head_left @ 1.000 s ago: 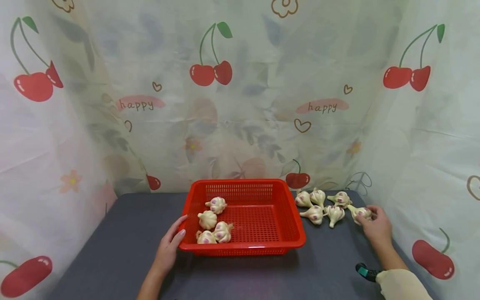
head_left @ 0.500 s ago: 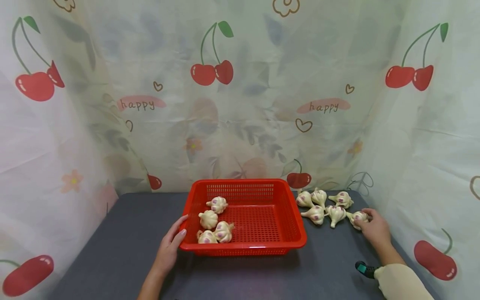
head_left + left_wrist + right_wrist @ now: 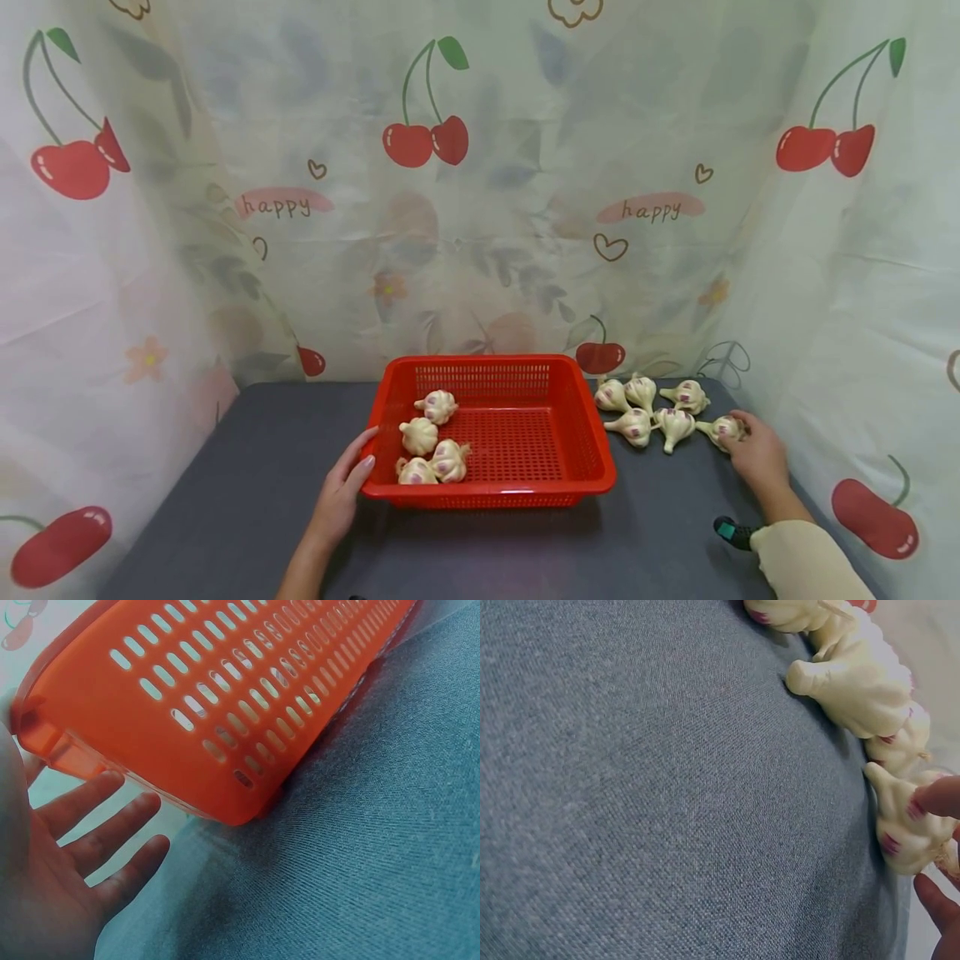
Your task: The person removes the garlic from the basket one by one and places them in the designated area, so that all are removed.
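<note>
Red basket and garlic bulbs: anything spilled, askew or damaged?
Nothing stands out. The red basket stands upright on the gray table, the left hand at its left rim. Four inside bulbs sit toward the left; six outside bulbs lie to the right, the right hand touching the rightmost bulb. No damage shows.
</note>
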### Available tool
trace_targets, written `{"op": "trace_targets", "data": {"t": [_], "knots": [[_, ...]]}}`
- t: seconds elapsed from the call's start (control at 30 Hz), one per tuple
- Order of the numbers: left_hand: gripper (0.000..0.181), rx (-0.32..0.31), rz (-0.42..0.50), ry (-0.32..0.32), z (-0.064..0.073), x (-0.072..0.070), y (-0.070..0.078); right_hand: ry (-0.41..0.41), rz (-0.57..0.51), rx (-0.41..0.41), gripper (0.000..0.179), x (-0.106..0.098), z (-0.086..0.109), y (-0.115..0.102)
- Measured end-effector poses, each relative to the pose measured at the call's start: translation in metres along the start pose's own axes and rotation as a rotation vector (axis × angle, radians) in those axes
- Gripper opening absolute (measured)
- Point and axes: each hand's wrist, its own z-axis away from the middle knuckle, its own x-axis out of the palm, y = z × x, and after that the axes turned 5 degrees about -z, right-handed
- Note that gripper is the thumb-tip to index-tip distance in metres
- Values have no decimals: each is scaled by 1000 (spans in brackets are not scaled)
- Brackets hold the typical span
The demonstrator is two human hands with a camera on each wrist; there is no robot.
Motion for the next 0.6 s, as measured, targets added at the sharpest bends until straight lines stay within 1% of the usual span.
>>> {"op": "trace_targets", "data": {"t": [0.07,0.23,0.37,0.47,0.6], "knots": [[44,0,1,-4,0,-1,0,7,3,15,49,1,0,0],[44,8,6,2,0,-1,-1,36,3,19,49,-1,-1,-5],[45,32,-4,-4,-1,-1,-1,65,-9,57,50,-6,-3,-13],[46,48,-16,-13,0,-1,-1,85,2,83,50,-8,-4,-18],[46,50,-19,-10,2,-1,-2,119,1,71,48,-6,-6,-26]]}}
